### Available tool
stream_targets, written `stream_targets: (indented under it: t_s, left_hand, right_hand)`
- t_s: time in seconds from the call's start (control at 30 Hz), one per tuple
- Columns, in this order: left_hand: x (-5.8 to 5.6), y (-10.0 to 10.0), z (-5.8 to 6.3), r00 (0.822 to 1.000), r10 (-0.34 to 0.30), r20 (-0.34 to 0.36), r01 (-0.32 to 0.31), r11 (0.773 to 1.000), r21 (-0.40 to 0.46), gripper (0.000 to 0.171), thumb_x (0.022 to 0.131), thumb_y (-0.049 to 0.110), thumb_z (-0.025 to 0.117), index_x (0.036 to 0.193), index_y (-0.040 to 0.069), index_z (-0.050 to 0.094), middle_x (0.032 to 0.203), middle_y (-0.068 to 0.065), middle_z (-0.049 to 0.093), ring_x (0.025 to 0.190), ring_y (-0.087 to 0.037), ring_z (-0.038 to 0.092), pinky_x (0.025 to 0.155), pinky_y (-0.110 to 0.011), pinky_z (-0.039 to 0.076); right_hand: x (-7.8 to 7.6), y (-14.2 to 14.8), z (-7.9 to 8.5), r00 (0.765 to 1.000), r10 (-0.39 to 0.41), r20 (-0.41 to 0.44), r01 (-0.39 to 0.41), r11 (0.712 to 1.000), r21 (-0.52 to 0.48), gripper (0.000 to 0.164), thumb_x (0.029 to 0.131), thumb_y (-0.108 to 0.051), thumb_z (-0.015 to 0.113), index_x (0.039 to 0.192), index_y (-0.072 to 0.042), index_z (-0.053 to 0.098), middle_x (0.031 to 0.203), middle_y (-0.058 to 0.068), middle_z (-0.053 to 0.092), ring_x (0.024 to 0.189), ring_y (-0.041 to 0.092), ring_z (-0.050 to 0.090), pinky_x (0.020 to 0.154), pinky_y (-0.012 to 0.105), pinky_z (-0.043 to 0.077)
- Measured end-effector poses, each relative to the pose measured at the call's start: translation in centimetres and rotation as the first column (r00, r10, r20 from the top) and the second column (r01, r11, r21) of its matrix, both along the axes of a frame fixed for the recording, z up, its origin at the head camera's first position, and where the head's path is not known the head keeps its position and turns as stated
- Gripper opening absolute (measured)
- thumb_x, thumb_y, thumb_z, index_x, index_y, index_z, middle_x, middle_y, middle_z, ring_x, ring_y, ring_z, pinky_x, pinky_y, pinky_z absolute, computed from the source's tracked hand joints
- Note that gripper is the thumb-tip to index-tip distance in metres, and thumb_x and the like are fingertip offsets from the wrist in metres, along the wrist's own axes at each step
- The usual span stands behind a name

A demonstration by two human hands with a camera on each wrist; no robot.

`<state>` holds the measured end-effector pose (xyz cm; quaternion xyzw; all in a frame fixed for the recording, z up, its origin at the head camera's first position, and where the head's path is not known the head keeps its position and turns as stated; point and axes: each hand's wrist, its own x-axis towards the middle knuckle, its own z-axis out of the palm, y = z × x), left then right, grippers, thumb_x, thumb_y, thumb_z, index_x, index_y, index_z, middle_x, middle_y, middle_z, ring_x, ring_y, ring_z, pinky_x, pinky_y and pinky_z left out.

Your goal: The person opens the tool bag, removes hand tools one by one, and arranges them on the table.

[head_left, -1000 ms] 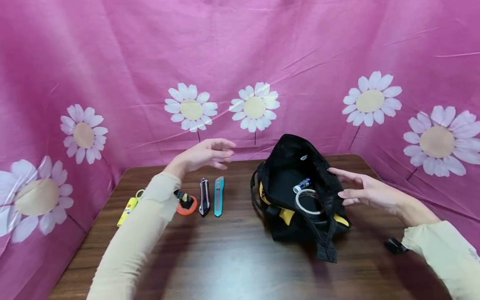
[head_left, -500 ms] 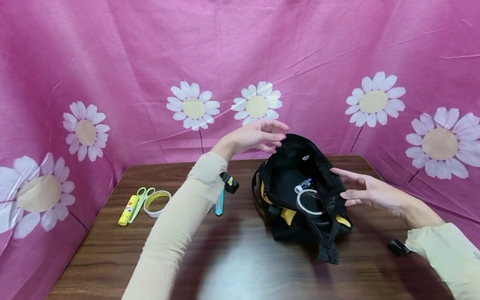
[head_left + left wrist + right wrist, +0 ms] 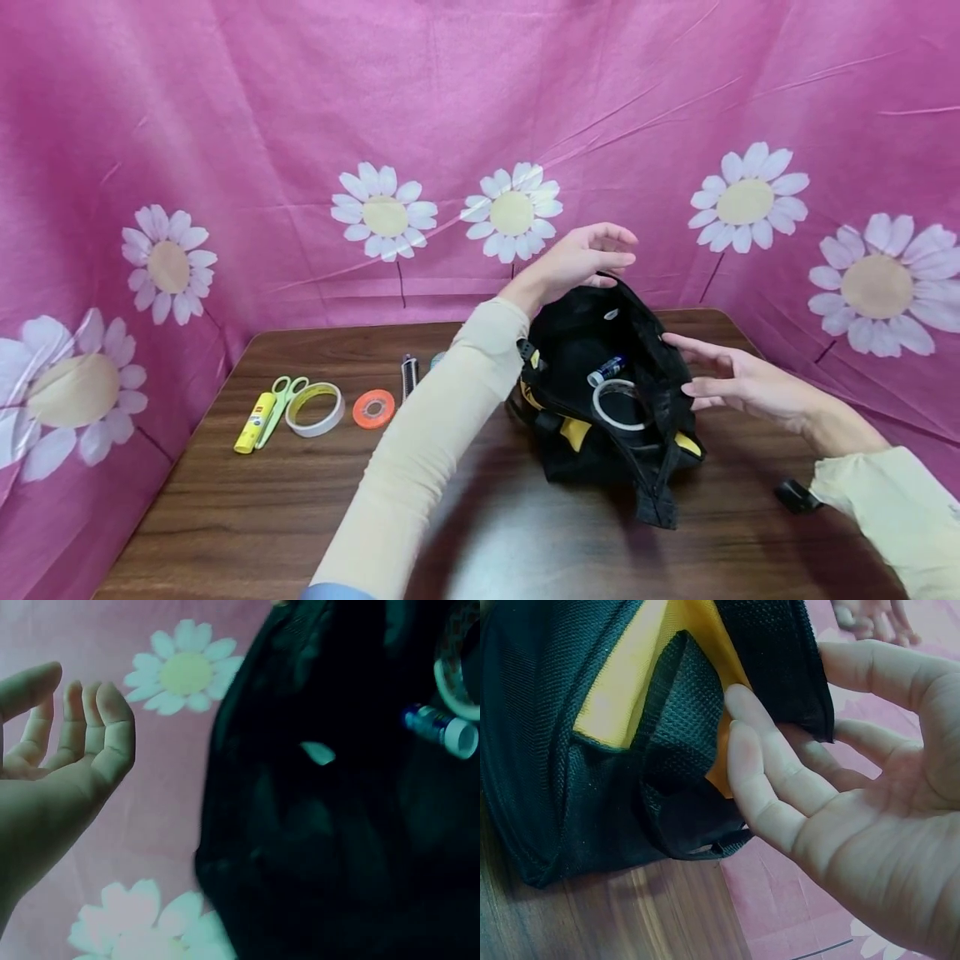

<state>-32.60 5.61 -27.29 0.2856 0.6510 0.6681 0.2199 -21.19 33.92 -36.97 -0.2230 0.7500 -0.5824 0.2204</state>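
Note:
A black bag (image 3: 592, 462) with yellow patches stands on the table, its mouth open upward. Inside lie a small blue tube with a white cap (image 3: 606, 370) and a white tape roll (image 3: 618, 426). My right hand (image 3: 731, 383) holds the bag's right edge, thumb on one side of the fabric (image 3: 780, 667) and fingers on the other. Above the back rim of the bag hovers my left hand (image 3: 579, 260), fingers loosely bent and nothing in them. The left wrist view shows this left hand (image 3: 71, 761) apart from the bag.
On the table (image 3: 225, 517), left of the bag, lie a yellow glue stick (image 3: 255, 423), green scissors (image 3: 276, 408), another tape roll (image 3: 318, 428), an orange disc (image 3: 373, 398) and a dark box cutter (image 3: 408, 377). My left sleeve mostly hides a teal cutter (image 3: 437, 359). Pink cloth hangs behind.
My left hand has travelled right, from above the cutters to over the bag's back rim, empty throughout. The right hand has stayed on the bag's edge.

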Motion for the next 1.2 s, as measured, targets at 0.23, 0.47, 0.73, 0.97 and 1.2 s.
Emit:
stream_targets:
  t_s: [0.23, 0.47, 0.73, 0.97, 1.2]
  left_hand:
    - [-0.2, 2.9, -3.3, 0.999, 0.009, 0.031, -0.009, 1.000, -0.006, 0.029, 0.098, 0.000, 0.065, 0.126, -0.003, 0.060, 0.098, -0.004, 0.063, 0.097, -0.024, 0.062, 0.089, -0.039, 0.058]
    - [-0.4, 3.3, -6.7, 0.998, -0.004, 0.065, 0.012, 0.993, -0.119, 0.024, 0.097, -0.006, 0.060, 0.121, -0.005, 0.061, 0.101, -0.007, 0.065, 0.090, -0.020, 0.064, 0.099, -0.051, 0.052]
    - [-1.3, 3.1, -10.9, 0.991, 0.015, 0.131, 0.016, 0.974, -0.226, 0.034, 0.098, -0.002, 0.060, 0.132, -0.004, 0.059, 0.129, -0.024, 0.063, 0.105, -0.027, 0.061, 0.106, -0.052, 0.047]
    - [-1.3, 3.0, -13.0, 0.984, 0.023, 0.178, 0.033, 0.950, -0.309, 0.040, 0.099, 0.003, 0.062, 0.139, 0.000, 0.057, 0.118, -0.013, 0.071, 0.116, -0.032, 0.056, 0.103, -0.050, 0.050]
    - [-1.0, 3.3, -13.7, 0.979, 0.040, 0.200, 0.034, 0.935, -0.354, 0.044, 0.097, 0.009, 0.067, 0.139, 0.002, 0.057, 0.109, 0.002, 0.069, 0.120, -0.030, 0.056, 0.104, -0.050, 0.049]
  right_hand:
    - [0.0, 0.3, -0.2, 1.000, 0.013, -0.024, -0.014, 0.999, -0.042, 0.069, 0.104, 0.004, 0.047, 0.163, -0.008, 0.014, 0.145, 0.012, 0.039, 0.117, 0.023, 0.064, 0.093, 0.041, 0.057]
    - [0.3, 0.4, 0.1, 0.999, -0.004, -0.038, 0.003, 0.999, -0.037, 0.069, 0.103, 0.005, 0.048, 0.163, -0.008, 0.015, 0.145, 0.016, 0.040, 0.119, 0.025, 0.063, 0.094, 0.042, 0.056]
    - [0.6, 0.8, 0.1, 0.998, -0.031, -0.054, 0.029, 0.999, -0.035, 0.070, 0.102, 0.006, 0.050, 0.162, -0.008, 0.017, 0.143, 0.016, 0.039, 0.117, 0.024, 0.064, 0.093, 0.040, 0.057]
    - [1.0, 1.1, 0.2, 0.997, -0.046, -0.066, 0.045, 0.999, -0.021, 0.069, 0.102, 0.005, 0.050, 0.162, -0.008, 0.018, 0.143, 0.019, 0.038, 0.117, 0.025, 0.064, 0.094, 0.038, 0.057]
    - [1.4, 1.6, 0.3, 0.991, -0.126, -0.043, 0.129, 0.990, 0.055, 0.070, 0.102, -0.001, 0.054, 0.163, -0.018, 0.023, 0.145, 0.019, 0.033, 0.103, 0.040, 0.069, 0.066, 0.020, 0.055]
